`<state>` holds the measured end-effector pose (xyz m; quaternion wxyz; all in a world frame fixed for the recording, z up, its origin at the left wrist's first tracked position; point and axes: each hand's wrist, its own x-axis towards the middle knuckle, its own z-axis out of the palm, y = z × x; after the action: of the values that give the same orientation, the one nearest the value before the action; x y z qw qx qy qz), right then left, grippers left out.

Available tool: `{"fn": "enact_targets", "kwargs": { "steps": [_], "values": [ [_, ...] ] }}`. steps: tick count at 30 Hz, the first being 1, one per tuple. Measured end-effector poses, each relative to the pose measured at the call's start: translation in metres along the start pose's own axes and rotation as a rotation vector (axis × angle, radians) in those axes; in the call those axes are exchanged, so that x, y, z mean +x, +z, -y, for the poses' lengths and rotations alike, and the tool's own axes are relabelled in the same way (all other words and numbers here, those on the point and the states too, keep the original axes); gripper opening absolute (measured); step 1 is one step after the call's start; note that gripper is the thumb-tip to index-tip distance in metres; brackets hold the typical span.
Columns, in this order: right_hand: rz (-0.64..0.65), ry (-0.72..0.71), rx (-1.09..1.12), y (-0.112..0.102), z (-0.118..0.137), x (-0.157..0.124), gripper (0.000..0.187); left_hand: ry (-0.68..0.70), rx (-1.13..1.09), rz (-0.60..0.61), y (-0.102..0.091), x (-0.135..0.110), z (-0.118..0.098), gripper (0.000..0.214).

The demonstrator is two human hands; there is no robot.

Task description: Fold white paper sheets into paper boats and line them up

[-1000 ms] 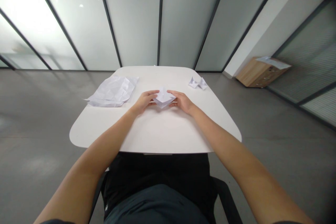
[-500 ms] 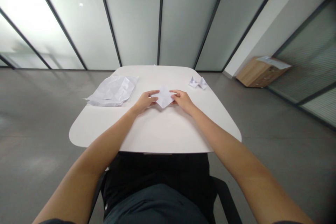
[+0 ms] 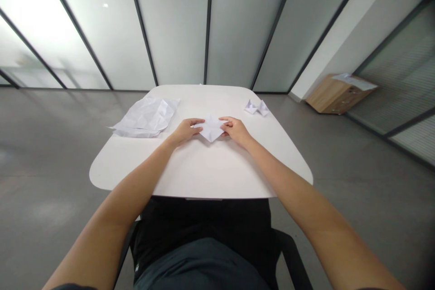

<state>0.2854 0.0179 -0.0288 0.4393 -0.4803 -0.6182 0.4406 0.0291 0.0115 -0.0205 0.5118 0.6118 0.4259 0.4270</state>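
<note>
Between both hands, folded white paper

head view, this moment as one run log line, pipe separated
left hand: fingers on folded white paper | right hand: fingers on same paper | rest: creased paper sheet, small folded paper on white table

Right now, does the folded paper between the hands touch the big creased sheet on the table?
No, the folded paper lies between the left hand and right hand, apart from the creased sheet.
</note>
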Motion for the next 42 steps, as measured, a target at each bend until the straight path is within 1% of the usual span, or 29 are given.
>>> {"fn": "enact_targets", "kwargs": {
  "steps": [2,5,8,10,12,16,20,23,26,28,31,33,36,42],
  "values": [
    [-0.005,0.01,-0.04,0.002,0.001,-0.001,0.039,0.032,0.133,-0.011,-0.004,0.002,0.002,0.051],
    [0.002,-0.006,-0.203,0.005,0.001,-0.003,0.037,0.115,0.455,-0.03,-0.007,0.004,0.004,0.042],
    [0.008,-0.136,-0.488,0.005,0.0,-0.004,0.036,0.171,0.72,-0.025,-0.007,0.004,0.003,0.039],
    [-0.006,-0.232,-0.658,0.005,0.0,-0.003,0.036,0.205,0.833,-0.01,-0.006,0.003,0.001,0.04],
    [-0.013,-0.275,-0.753,0.004,0.0,-0.003,0.038,0.226,0.903,0.004,-0.005,0.001,0.0,0.04],
    [0.017,-0.309,-0.826,0.006,0.001,-0.004,0.041,0.22,0.945,0.006,-0.004,-0.001,-0.002,0.04],
    [0.02,-0.319,-0.862,0.007,0.0,-0.003,0.041,0.231,0.968,0.013,-0.003,0.001,0.002,0.039],
    [0.006,-0.337,-0.873,0.007,-0.002,-0.002,0.042,0.278,1.008,0.02,-0.004,0.004,0.006,0.035],
    [0.005,-0.344,-0.894,0.007,-0.001,-0.005,0.043,0.353,1.031,0.008,-0.004,0.005,0.007,0.031],
    [0.045,-0.36,-0.919,0.008,0.001,-0.008,0.045,0.395,1.008,0.011,-0.003,0.004,0.006,0.028],
    [0.146,-0.424,-0.957,0.01,0.004,-0.014,0.047,0.41,0.964,0.053,0.002,0.002,0.005,0.026],
    [0.189,-0.465,-0.955,0.011,0.005,-0.015,0.042,0.413,0.955,0.074,0.005,0.001,0.005,0.027],
    [0.201,-0.499,-0.895,0.01,0.005,-0.014,0.032,0.432,0.948,0.083,0.007,0.002,0.006,0.023],
    [0.214,-0.492,-0.753,0.008,0.006,-0.011,0.014,0.472,0.941,0.104,0.008,0.001,0.007,0.029]
  ]
}}
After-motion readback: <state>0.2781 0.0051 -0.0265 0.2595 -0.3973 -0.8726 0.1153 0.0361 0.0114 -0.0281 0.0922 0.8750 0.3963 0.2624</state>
